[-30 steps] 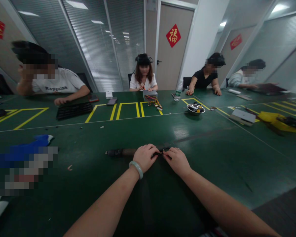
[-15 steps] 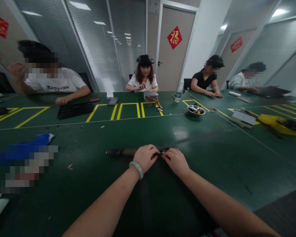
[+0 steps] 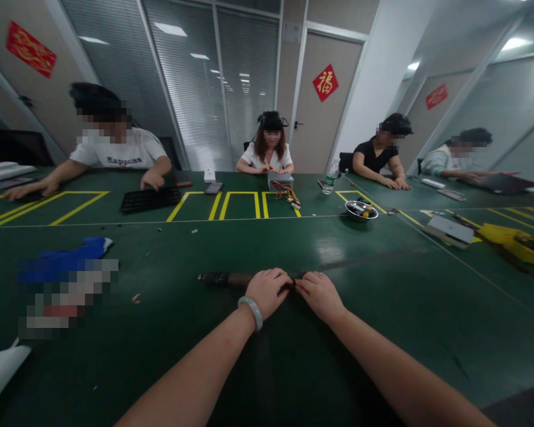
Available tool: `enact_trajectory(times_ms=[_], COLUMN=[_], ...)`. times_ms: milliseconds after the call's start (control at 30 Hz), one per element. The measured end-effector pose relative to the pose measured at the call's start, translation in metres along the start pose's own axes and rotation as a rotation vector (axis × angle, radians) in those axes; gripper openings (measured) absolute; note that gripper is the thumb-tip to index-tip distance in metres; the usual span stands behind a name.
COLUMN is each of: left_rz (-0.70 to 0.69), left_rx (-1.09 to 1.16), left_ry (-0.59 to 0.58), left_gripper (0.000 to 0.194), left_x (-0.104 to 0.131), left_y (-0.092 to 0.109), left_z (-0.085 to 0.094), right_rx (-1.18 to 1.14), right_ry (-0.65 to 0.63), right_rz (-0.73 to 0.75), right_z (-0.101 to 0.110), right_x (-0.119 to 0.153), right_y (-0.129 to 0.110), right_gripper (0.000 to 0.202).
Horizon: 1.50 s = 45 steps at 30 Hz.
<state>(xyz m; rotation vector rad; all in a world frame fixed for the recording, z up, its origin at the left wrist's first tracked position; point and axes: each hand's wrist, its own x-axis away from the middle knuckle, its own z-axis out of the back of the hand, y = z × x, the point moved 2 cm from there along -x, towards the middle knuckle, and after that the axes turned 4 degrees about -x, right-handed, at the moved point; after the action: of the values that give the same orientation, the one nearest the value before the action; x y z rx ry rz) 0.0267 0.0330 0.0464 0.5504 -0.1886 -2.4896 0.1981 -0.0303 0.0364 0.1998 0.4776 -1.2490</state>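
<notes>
Dark rod lies on the green counter, long axis running side to side, its visible length reaching leftward from under the left hand — the nearer one, grip curled over the rod. Right hand sits just beside it, fingertips almost meeting the left's; whether its grip pinches anything — fingers hide the spot, unclear.

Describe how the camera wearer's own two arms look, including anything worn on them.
The left forearm and right forearm show no sleeve. The left grip, an ungloved hand, has a smooth, pale green bangle at its wrist. The right grip is ungloved too, its wrist unadorned; a small glint on a finger may be a ring.
</notes>
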Motion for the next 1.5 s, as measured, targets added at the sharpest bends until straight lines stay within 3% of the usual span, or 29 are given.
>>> enact_trajectory(times_ms=[300, 667, 833, 1067, 1500], left_rz=[-0.005, -0.041, -0.012, -0.028, -0.001], left_rx=[0.021, -0.021, -0.033, -0.011, 0.009], left_ry=[0.001, -0.01, -0.007, -0.022, -0.024], left_gripper=[0.018, 0.015, 0.023, 0.017, 0.016], left_x=[0.0, 0.0, 0.0, -0.001, -0.002], left_y=[-0.001, 0.0, 0.0, 0.002, 0.0], left_z=[0.001, 0.003, 0.003, 0.005, 0.001], right_rx=[-0.186, -0.153, -0.102, -0.059, -0.153], right_ry=[0.064, 0.07, 0.035, 0.03, 0.071], right_rz=[-0.089, -0.074, -0.039, -0.037, -0.032], right_z=[0.004, 0.005, 0.004, 0.003, 0.005], right_x=[0.009, 0.007, 0.007, 0.006, 0.009], right_y=[0.012, 0.008, 0.009, 0.008, 0.009], right_gripper=[0.011, 0.01, 0.011, 0.013, 0.011])
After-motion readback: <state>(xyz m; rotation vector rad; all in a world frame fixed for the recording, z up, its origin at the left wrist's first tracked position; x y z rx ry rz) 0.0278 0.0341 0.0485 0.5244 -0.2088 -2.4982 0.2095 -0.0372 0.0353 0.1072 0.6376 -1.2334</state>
